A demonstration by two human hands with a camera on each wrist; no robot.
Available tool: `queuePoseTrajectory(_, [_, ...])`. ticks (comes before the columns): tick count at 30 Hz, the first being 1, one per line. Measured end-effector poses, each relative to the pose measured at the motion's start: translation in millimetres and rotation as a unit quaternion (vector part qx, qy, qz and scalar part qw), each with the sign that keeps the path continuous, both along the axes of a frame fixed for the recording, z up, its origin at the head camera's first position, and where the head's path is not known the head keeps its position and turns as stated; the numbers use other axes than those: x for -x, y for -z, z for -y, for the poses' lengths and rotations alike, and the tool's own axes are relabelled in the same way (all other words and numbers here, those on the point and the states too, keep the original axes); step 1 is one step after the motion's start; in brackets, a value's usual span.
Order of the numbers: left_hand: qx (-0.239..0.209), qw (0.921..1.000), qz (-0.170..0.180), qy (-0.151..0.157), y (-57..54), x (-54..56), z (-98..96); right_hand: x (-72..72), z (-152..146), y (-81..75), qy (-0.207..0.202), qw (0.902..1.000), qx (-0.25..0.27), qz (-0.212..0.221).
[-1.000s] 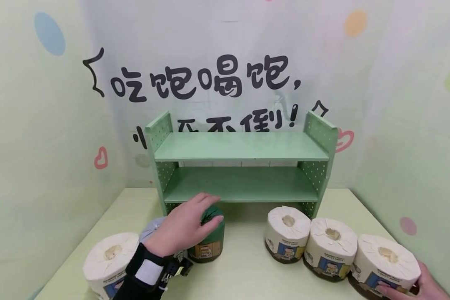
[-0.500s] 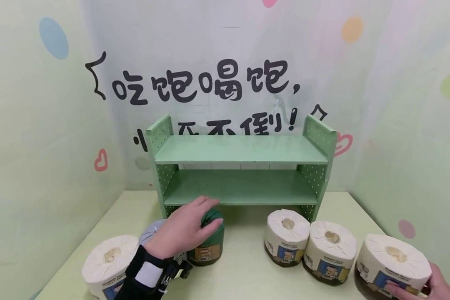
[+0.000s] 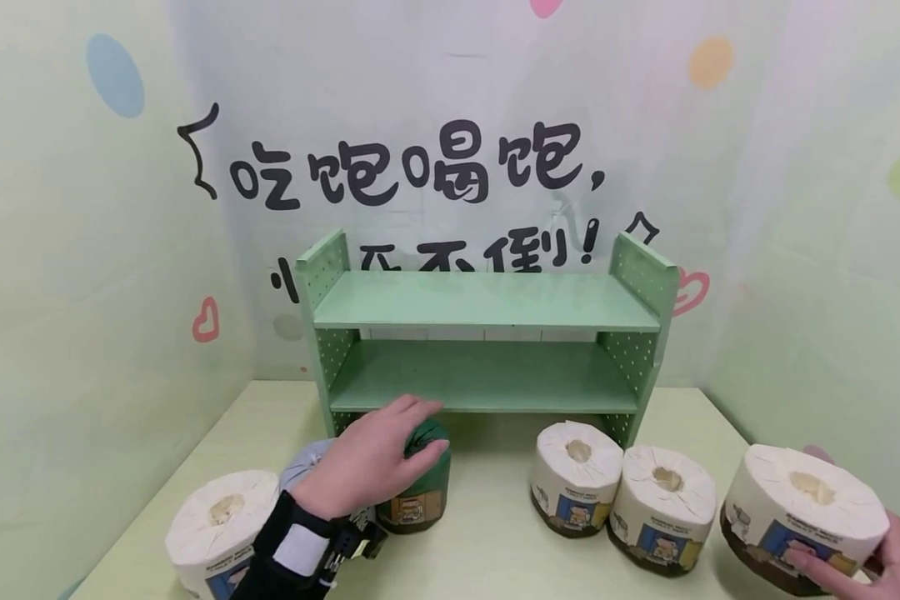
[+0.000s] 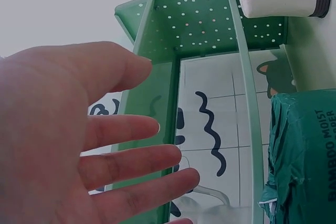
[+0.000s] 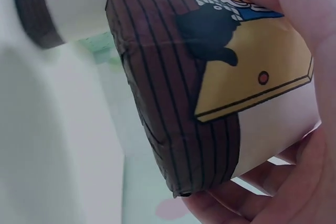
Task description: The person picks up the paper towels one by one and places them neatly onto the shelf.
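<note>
My right hand (image 3: 888, 567) grips a white-wrapped toilet paper roll (image 3: 802, 517), thumb on its printed front and fingers round the far side. In the right wrist view the brown-striped bottom of this roll (image 5: 168, 87) shows, tilted and raised off the table. My left hand (image 3: 375, 458), fingers straight and spread, hovers over a green-wrapped roll (image 3: 423, 492) and partly covers a pale blue roll (image 3: 307, 458). Seen from the left wrist, the hand (image 4: 105, 129) holds nothing, and the green roll (image 4: 304, 156) stands apart from the fingers.
A green two-tier shelf (image 3: 487, 300) stands at the back of the table (image 3: 487, 550). Two white rolls stand side by side at right, a farther roll (image 3: 576, 483) and a nearer roll (image 3: 663, 517). Another white roll (image 3: 217, 525) stands at front left. Printed fabric walls (image 3: 817, 275) enclose the table.
My right hand has lifted the outermost white roll and moved it right, away from its neighbour, tilting it. My left hand stays nearly where it was. The view has shifted slightly.
</note>
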State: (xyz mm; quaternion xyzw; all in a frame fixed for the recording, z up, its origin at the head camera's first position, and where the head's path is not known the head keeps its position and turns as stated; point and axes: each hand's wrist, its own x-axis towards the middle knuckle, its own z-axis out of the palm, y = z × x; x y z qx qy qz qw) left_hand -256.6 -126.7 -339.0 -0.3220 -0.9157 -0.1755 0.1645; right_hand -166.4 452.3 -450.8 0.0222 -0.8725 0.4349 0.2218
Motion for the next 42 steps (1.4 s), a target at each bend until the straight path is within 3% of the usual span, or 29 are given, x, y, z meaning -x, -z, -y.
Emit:
queuePoseTrajectory(6, [0.002, 1.0, -0.004, 0.0, 0.9, -0.4, -0.6, 1.0, 7.2, -13.5, 0.003, 0.9989, -0.001, -0.046])
queuePoseTrajectory(13, [0.002, 1.0, 0.003, -0.003, 1.2, -0.5, -1.3, 0.7, 17.1, -28.2, 0.049, 0.9982, -0.01, -0.032])
queuePoseTrajectory(19, [0.002, 1.0, 0.003, -0.003, 0.6, -0.8, -1.3, 0.1, 25.5, -42.1, 0.062, 0.9961, -0.024, -0.058])
queuePoseTrajectory(22, [0.002, 1.0, 0.004, -0.006, 0.8, -1.1, -0.4, 3.3, 29.3, -51.8, 0.041, 0.9972, -0.041, -0.047])
queuePoseTrajectory(27, [0.003, 1.0, 0.004, -0.007, 1.3, -1.4, 1.1, 12.7, 33.9, -61.8, 0.006, 0.9976, -0.069, 0.008])
queuePoseTrajectory(33, [0.002, 0.9999, 0.004, -0.009, 1.8, -2.5, 2.1, 26.0, 49.1, -71.8, -0.001, 0.9936, -0.089, 0.069])
queuePoseTrajectory(42, [0.003, 1.0, 0.0, -0.006, 1.2, -2.5, -1.4, 44.4, 80.4, -76.3, -0.062, 0.9938, -0.068, 0.063])
